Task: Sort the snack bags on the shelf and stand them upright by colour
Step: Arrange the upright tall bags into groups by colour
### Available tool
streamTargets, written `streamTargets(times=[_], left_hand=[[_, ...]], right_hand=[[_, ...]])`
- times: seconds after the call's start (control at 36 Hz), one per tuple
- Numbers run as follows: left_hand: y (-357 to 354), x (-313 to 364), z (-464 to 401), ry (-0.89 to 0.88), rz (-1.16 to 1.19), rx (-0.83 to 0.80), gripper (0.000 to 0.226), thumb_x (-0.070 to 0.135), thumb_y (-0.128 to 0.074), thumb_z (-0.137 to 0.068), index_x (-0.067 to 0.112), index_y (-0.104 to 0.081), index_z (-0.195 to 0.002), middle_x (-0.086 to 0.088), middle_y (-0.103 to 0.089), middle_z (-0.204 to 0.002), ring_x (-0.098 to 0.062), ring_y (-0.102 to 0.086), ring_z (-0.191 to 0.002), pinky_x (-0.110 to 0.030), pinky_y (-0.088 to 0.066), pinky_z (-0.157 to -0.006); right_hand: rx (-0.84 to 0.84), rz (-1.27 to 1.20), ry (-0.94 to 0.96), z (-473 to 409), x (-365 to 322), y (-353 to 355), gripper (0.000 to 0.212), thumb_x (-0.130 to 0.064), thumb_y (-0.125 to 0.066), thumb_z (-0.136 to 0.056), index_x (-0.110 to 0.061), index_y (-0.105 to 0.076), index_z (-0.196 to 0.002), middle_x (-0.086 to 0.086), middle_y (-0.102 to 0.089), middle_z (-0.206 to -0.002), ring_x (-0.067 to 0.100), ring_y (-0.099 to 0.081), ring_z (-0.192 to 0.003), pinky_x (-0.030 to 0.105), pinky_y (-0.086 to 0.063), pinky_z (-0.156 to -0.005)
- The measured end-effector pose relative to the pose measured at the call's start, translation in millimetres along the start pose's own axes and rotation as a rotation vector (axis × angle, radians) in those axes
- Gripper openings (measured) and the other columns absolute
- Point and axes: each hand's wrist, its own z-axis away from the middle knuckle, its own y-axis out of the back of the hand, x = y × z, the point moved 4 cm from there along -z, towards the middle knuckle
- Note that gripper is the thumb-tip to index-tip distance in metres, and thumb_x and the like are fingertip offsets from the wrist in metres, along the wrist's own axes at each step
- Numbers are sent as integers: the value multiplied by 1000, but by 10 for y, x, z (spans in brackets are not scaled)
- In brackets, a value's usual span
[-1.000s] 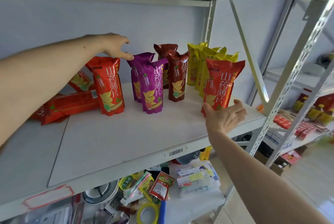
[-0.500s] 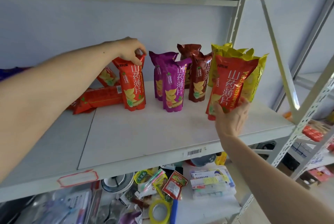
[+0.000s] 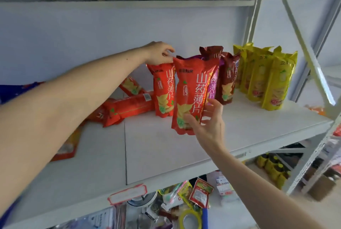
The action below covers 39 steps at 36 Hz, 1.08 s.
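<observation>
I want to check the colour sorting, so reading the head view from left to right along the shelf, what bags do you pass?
Red bags lying flat → upright red bag under the left hand → red bag gripped by the right hand → dark red bags → yellow bags. The purple bag is mostly hidden.

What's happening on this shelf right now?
A person is sorting snack bags on a white metal shelf. The right hand holds a glossy red snack bag by its lower part, upright, in front of the purple bag. The left hand pinches the top of a second standing red snack bag. More red bags lie flat behind it; the dark red bags and yellow bags already stand upright in groups.
</observation>
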Motion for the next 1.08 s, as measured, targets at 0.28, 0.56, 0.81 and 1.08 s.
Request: streamTargets(times=[0.28, 0.56, 0.81, 1.08], left_hand=[[234, -782, 187, 33, -22, 42, 53, 48, -46, -98, 12, -52, -136, -5, -52, -143, -20, -49, -130, -33, -39, -109], [-18, -1366, 318, 134, -153, -109, 66, 60, -40, -95, 13, -47, -140, -7, -47, -146, -26, -47, -130, -38, -38, -107], [-80, -1728, 302, 218, -186, -122, 74, 62, -41, -94, 15, -33, -150, -11, -35, -154, -31, -39, -137, -41, -34, -111], [-401, -1829, 554, 151, -122, -104, 67, 60, -71, -75, 16, -59, -124, -1, -66, -117, -21, -62, -102, -36, -51, -90]], right_hand=[[-122, 50, -28, -98, 135, -524, 67, -30, -78, -82, -20, -36, -133, 2, -57, -127, 16, -58, -110, 39, -56, -87], [191, 205, 176, 186, -21, -483, 50, -28, -77, -81, -9, -47, -116, 0, -48, -105, 11, -47, -92, 32, -46, -75], [-97, 201, 504, 307, -474, -1052, 30, -38, -66, -83, -15, -54, -98, -6, -50, -90, 10, -50, -71, 33, -47, -59], [-369, 330, 287, -60, -343, -1828, 34, -42, -66, -88, -16, -55, -107, -2, -56, -104, 19, -59, -89, 39, -51, -74]])
